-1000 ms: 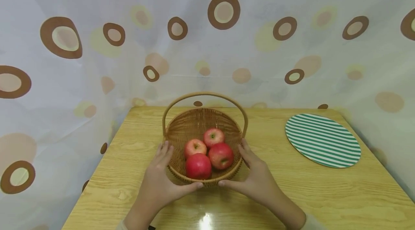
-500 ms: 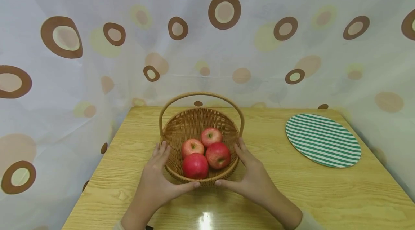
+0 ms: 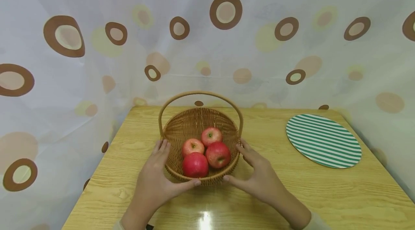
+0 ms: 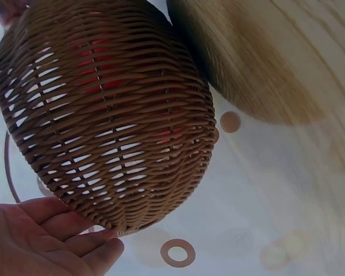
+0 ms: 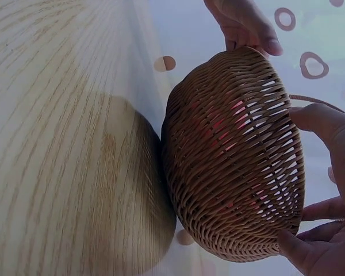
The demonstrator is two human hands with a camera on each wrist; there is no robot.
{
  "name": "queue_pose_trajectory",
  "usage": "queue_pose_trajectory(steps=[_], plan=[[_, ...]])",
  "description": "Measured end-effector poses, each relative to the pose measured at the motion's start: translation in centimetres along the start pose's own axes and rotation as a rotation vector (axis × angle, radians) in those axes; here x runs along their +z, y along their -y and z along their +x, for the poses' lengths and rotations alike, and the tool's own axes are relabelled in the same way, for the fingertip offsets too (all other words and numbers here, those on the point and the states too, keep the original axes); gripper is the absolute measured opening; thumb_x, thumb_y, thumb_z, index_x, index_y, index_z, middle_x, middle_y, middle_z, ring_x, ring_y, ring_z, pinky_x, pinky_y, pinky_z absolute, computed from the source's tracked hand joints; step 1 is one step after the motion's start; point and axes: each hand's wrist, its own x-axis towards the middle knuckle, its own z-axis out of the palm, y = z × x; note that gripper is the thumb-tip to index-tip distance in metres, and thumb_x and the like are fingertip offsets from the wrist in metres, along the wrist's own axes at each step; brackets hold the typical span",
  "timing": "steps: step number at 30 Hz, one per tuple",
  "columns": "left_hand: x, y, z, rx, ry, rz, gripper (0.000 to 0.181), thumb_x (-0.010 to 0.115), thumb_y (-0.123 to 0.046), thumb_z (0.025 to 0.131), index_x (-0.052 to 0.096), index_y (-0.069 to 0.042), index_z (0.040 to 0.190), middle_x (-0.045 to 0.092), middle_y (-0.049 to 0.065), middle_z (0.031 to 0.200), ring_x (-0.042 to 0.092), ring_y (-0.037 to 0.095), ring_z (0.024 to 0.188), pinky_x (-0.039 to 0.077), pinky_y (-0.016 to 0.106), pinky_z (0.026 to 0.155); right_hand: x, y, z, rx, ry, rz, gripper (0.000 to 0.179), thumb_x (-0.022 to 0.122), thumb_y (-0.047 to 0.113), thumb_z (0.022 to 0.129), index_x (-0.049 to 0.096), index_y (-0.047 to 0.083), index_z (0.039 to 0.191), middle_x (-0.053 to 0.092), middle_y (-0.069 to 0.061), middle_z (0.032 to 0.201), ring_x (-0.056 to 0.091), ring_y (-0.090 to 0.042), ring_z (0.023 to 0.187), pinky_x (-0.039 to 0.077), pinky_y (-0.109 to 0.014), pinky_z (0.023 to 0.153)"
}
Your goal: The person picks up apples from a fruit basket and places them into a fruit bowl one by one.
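A round wicker basket [image 3: 181, 122] with a tall arched handle [image 3: 201, 93] stands on the wooden table, tilted toward me. Several red apples [image 3: 195, 165] lie inside it. My left hand [image 3: 156, 179] holds the basket's left side, fingers along the rim and thumb at the front edge. On the other side, my right hand [image 3: 264, 177] is spread around the rim, its fingertips at the side and its thumb close to the front. The right wrist view shows the basket's woven underside [image 5: 236, 161], with the right thumb [image 5: 316, 118] at the rim.
A round placemat [image 3: 324, 140] with green and white stripes lies at the table's back right. The wooden tabletop [image 3: 324, 201] reaches back to a pale curtain [image 3: 259, 60] patterned with brown rings, which surrounds it on three sides.
The basket with its apples slid slightly left between the first two frames, both hands moving with it. Since then, my right thumb and wrist have shifted a little to the right, loosening from the front rim.
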Motion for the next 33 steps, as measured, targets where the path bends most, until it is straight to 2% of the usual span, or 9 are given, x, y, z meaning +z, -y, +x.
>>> queue_pose_trajectory(steps=[3, 7, 10, 13, 16, 21, 25, 27, 33], plan=[[0.1, -0.4, 0.2, 0.032, 0.002, 0.015, 0.132, 0.078, -0.091, 0.063, 0.053, 0.003, 0.154, 0.051, 0.022, 0.16, 0.036, 0.039, 0.159, 0.043, 0.064, 0.118, -0.3, -0.1, -0.1, -0.025, -0.012, 0.041, 0.094, 0.093, 0.047, 0.081, 0.054, 0.003, 0.154, 0.043, -0.021, 0.166, 0.05, -0.041, 0.148, 0.057, -0.045, 0.104], [0.3, -1.0, 0.4, 0.062, -0.001, 0.019, 0.129, 0.077, -0.092, 0.064, 0.056, 0.0, 0.152, 0.055, 0.018, 0.157, 0.036, 0.036, 0.158, 0.044, 0.062, 0.118, -0.6, -0.2, -0.2, -0.032, -0.016, 0.054, 0.09, 0.093, 0.045, 0.082, 0.055, 0.007, 0.154, 0.05, -0.019, 0.161, 0.051, -0.039, 0.148, 0.059, -0.045, 0.102], [0.5, -1.4, 0.6, 0.085, -0.013, -0.005, 0.127, 0.078, -0.091, 0.063, 0.059, 0.0, 0.15, 0.058, 0.017, 0.154, 0.039, 0.035, 0.157, 0.044, 0.062, 0.117, -0.9, -0.4, -0.3, -0.012, -0.024, 0.007, 0.086, 0.092, 0.048, 0.082, 0.057, 0.012, 0.153, 0.058, -0.015, 0.155, 0.059, -0.038, 0.141, 0.061, -0.046, 0.099], [0.7, -1.8, 0.9, 0.115, -0.03, -0.043, 0.122, 0.08, -0.088, 0.064, 0.061, -0.001, 0.147, 0.062, 0.017, 0.15, 0.044, 0.037, 0.154, 0.046, 0.064, 0.114, -1.2, -0.5, -0.5, 0.019, -0.034, -0.065, 0.081, 0.089, 0.054, 0.083, 0.062, 0.016, 0.149, 0.066, -0.009, 0.148, 0.072, -0.036, 0.123, 0.064, -0.048, 0.093], [0.8, -2.2, 1.0, 0.139, -0.034, -0.073, 0.116, 0.082, -0.086, 0.065, 0.064, -0.003, 0.145, 0.066, 0.015, 0.146, 0.048, 0.041, 0.15, 0.049, 0.066, 0.11, -1.4, -0.6, -0.9, 0.051, -0.039, -0.115, 0.075, 0.087, 0.058, 0.083, 0.068, 0.017, 0.143, 0.072, -0.004, 0.139, 0.077, -0.034, 0.106, 0.065, -0.05, 0.084], [1.1, -3.1, 1.0, 0.165, -0.026, -0.067, 0.11, 0.08, -0.087, 0.065, 0.067, -0.009, 0.141, 0.072, 0.009, 0.139, 0.055, 0.044, 0.144, 0.052, 0.066, 0.106, -1.9, -0.9, -1.3, 0.063, -0.06, -0.171, 0.065, 0.086, 0.058, 0.085, 0.072, 0.021, 0.137, 0.077, 0.001, 0.13, 0.078, -0.029, 0.102, 0.064, -0.045, 0.077], [1.3, -3.9, 1.2, 0.205, -0.022, -0.057, 0.107, 0.079, -0.088, 0.065, 0.07, -0.01, 0.137, 0.075, 0.008, 0.134, 0.06, 0.044, 0.139, 0.05, 0.063, 0.111, -2.5, -1.3, -1.3, 0.042, -0.084, -0.203, 0.058, 0.086, 0.053, 0.086, 0.074, 0.021, 0.133, 0.078, 0.002, 0.126, 0.077, -0.022, 0.105, 0.065, -0.044, 0.082], [1.4, -4.3, 1.4, 0.234, -0.022, -0.064, 0.104, 0.079, -0.088, 0.066, 0.071, -0.01, 0.135, 0.075, 0.008, 0.133, 0.062, 0.041, 0.137, 0.05, 0.061, 0.112, -2.7, -1.4, -1.3, 0.037, -0.085, -0.212, 0.056, 0.085, 0.052, 0.088, 0.075, 0.019, 0.132, 0.079, 0.002, 0.124, 0.076, -0.02, 0.106, 0.065, -0.044, 0.084], [1.9, -5.5, 2.1, 0.327, 0.002, -0.082, 0.09, 0.081, -0.084, 0.069, 0.076, -0.014, 0.124, 0.077, -0.001, 0.124, 0.071, 0.016, 0.119, 0.059, 0.044, 0.101, -3.4, -1.6, -1.4, 0.043, -0.064, -0.238, 0.052, 0.082, 0.051, 0.091, 0.075, 0.016, 0.129, 0.079, 0.002, 0.12, 0.076, -0.018, 0.101, 0.064, -0.039, 0.082]])
